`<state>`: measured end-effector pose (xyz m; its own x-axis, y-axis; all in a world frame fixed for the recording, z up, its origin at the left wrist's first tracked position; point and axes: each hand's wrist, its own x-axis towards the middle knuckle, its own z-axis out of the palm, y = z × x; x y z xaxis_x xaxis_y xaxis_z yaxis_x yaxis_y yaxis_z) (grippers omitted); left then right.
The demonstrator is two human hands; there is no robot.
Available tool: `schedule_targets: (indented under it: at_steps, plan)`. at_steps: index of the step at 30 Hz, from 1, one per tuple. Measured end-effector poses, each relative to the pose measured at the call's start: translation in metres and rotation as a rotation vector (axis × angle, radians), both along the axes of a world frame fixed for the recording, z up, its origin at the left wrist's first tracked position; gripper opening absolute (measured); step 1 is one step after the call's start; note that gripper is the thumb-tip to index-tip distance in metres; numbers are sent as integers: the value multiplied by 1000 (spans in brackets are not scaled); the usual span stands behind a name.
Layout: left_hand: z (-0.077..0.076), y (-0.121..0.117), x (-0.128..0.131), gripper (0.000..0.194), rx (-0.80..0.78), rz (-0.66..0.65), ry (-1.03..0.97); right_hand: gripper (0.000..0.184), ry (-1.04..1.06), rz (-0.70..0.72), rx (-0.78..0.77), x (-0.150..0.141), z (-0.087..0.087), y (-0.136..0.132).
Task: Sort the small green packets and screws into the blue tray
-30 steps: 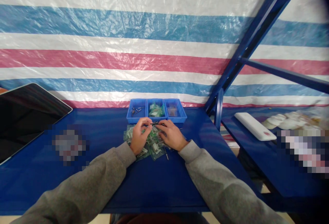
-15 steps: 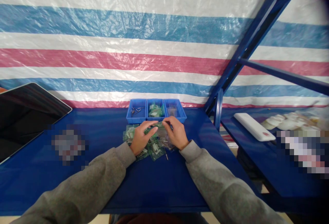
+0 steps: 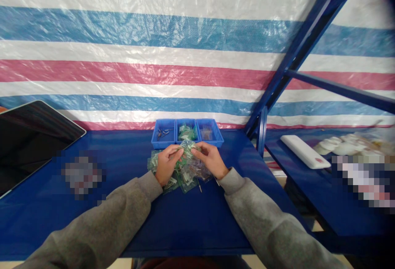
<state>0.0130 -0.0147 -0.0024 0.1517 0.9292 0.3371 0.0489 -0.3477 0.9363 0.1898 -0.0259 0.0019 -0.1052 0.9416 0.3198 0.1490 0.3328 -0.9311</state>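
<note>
My left hand [image 3: 166, 163] and my right hand [image 3: 209, 158] both pinch a small clear plastic bag [image 3: 187, 147] with green parts inside, lifted just above a heap of similar green bags [image 3: 184, 176] on the blue table [image 3: 185, 215]. Fingers of both hands are closed on the bag's top edges. Behind the hands stand three blue bins: the left bin [image 3: 163, 137] holds dark screws, the middle bin [image 3: 186, 131] holds green bags, the right bin [image 3: 210, 132] holds clear bags. A loose dark screw [image 3: 200, 186] lies beside the heap.
A dark tablet [image 3: 27, 137] leans at the left. A blue shelf post [image 3: 262, 131] and slanting brace rise at the right. On the neighbouring blue shelf lie a white flat device [image 3: 305, 151] and pale round objects [image 3: 342, 145]. A striped tarp hangs behind.
Both hands have risen from the heap, picked up one small bag and brought it between them in front of the bins.
</note>
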Motion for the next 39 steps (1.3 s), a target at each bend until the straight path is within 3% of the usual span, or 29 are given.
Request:
schedule_targets:
  at_steps: [9,17,24,39]
  plan:
    - [9,-4,3,23,-102,-133,-4,27,-86,-22,18,3,-2,2]
    - [10,-3,2,19,-57,-129,14,24,-86,39,18,1,0,0]
    - [14,-6,4,19,-130,-190,18,26,-157,7,75,1,-3,1]
    - [14,-4,3,21,-117,-208,35,27,-162,-30,110,0,3,-2]
